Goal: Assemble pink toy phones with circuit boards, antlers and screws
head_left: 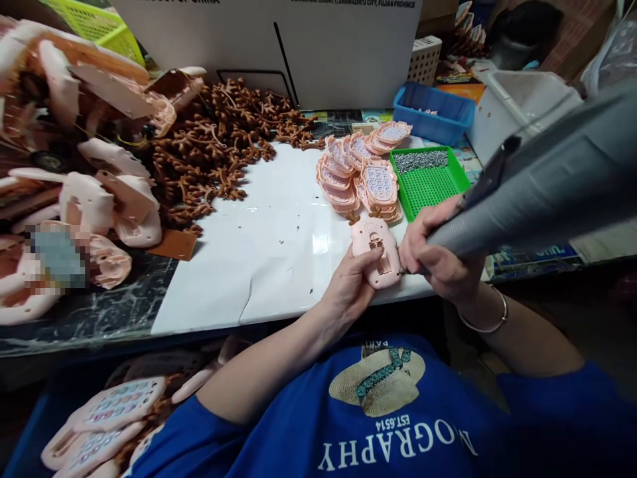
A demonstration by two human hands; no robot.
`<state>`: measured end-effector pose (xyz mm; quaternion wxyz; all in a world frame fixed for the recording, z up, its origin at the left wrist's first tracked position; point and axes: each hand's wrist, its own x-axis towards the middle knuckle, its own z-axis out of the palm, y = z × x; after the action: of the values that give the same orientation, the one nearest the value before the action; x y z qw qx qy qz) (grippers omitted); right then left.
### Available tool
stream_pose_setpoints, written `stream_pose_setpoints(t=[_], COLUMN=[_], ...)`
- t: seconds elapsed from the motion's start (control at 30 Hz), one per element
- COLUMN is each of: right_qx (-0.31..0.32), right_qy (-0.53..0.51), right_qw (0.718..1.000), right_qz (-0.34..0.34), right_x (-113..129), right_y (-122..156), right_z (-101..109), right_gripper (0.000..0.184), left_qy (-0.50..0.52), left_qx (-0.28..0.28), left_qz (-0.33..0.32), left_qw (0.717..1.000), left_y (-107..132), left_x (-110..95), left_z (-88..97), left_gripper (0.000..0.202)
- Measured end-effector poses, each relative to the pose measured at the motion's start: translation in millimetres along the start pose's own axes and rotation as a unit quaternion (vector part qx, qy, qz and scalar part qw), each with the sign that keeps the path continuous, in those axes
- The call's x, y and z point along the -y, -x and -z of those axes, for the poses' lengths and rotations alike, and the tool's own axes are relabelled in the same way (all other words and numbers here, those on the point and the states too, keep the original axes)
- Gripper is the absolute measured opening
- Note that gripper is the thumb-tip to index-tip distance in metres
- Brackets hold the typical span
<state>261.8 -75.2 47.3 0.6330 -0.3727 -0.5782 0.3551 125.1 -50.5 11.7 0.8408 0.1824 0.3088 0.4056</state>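
My left hand (352,282) grips a pink toy phone shell (377,251), back side up, on the white sheet (279,245) at the table's front edge. My right hand (438,255) is wrapped round a grey electric screwdriver (542,182) whose tip meets the shell's right edge. A silver bangle (490,322) sits on that wrist. Just behind the shell lies a stack of pink toy phones (361,176) with their keypads up.
A green tray (430,182) holding silver screws sits right of the stack, a blue bin (432,113) and white bin (522,99) behind it. Brown plastic parts (219,143) heap at the back. Pink shells (94,192) pile at left; more phones (109,415) below the table.
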Motion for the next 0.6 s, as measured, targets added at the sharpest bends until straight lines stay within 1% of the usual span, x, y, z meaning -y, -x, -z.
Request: stream_pose_setpoints(t=[0.07,0.1,0.13,0.2,0.27,0.3,0.37,0.43,0.53,0.6], right_qx=[-0.014,-0.032,-0.058,-0.131,-0.191,-0.208,-0.223,-0.226,-0.231,-0.238], right_qy=[-0.065,-0.073,-0.058,0.013,0.091,0.12,0.151,0.169,0.187,0.174], right_qw=[0.998,0.996,0.996,0.988,0.974,0.967,0.96,0.957,0.952,0.951], right_qz=[0.014,0.029,0.047,0.076,0.084,0.08,0.074,0.072,0.076,0.093], right_x=[8.2,12.6,16.3,19.6,15.5,10.9,-0.6,-11.5,-22.1,-26.3], right_y=[-8.1,-12.8,-17.5,-25.9,-32.0,-33.8,-35.7,-36.1,-37.5,-39.4], right_z=[2.0,5.1,9.5,21.8,36.2,43.1,54.5,61.4,64.3,63.8], right_gripper=[0.035,0.036,0.036,0.036,0.034,0.034,0.034,0.033,0.032,0.034], left_qy=[-0.006,-0.012,-0.019,-0.032,-0.038,-0.038,-0.039,-0.041,-0.041,-0.04], left_qx=[0.014,0.022,0.029,0.034,0.034,0.034,0.033,0.029,0.023,0.02], left_qz=[-0.003,-0.001,0.002,0.004,0.009,0.009,0.013,0.015,0.016,0.016], left_qw=[1.0,1.0,0.999,0.999,0.999,0.999,0.999,0.999,0.999,0.999], left_y=[1.3,1.7,2.0,2.1,1.8,1.8,2.0,2.9,4.2,4.5], left_x=[-0.3,-0.4,-0.5,-0.9,-1.4,-1.7,-2.5,-3.4,-4.4,-4.7], left_z=[-0.2,0.2,0.8,2.3,3.5,3.6,2.9,1.1,-1.7,-2.6], left_gripper=[0.047,0.047,0.048,0.048,0.051,0.052,0.052,0.049,0.045,0.047])
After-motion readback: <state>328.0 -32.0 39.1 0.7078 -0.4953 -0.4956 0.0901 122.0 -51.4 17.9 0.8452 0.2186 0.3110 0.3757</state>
